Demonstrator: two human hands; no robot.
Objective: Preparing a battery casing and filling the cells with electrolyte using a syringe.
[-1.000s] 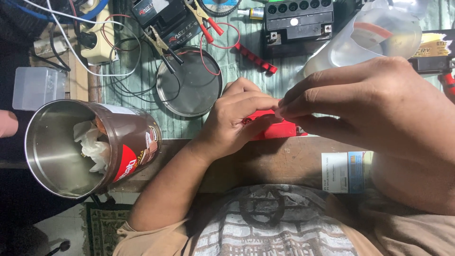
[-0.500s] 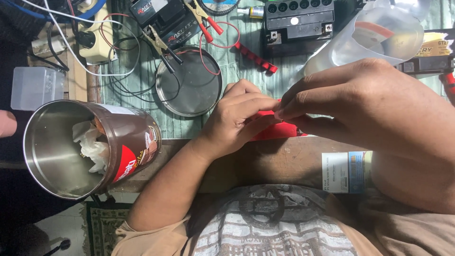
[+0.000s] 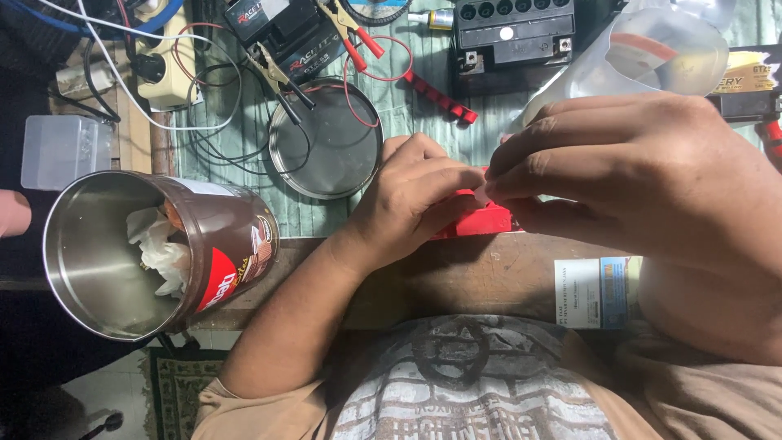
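Observation:
My left hand (image 3: 407, 204) grips a small red plastic piece (image 3: 481, 222) at the front edge of the workbench, fingers curled around its left end. My right hand (image 3: 643, 179), large and close to the camera, comes in from the right. Its thumb and forefinger pinch a tiny pale bit at the top of the red piece. Most of the red piece is hidden under both hands, and what the pale bit is cannot be told.
A brown metal can (image 3: 220, 244) holding crumpled paper lies on its side at the left. Behind the hands are a round metal dish (image 3: 326, 143), two black batteries (image 3: 513, 33), red clamp leads (image 3: 436, 94) and a clear plastic jug (image 3: 643, 49). Someone else's fingertip (image 3: 12, 213) shows at the far left.
My right fingertips have shifted slightly on the red piece; both hands stay in place and everything else is unchanged.

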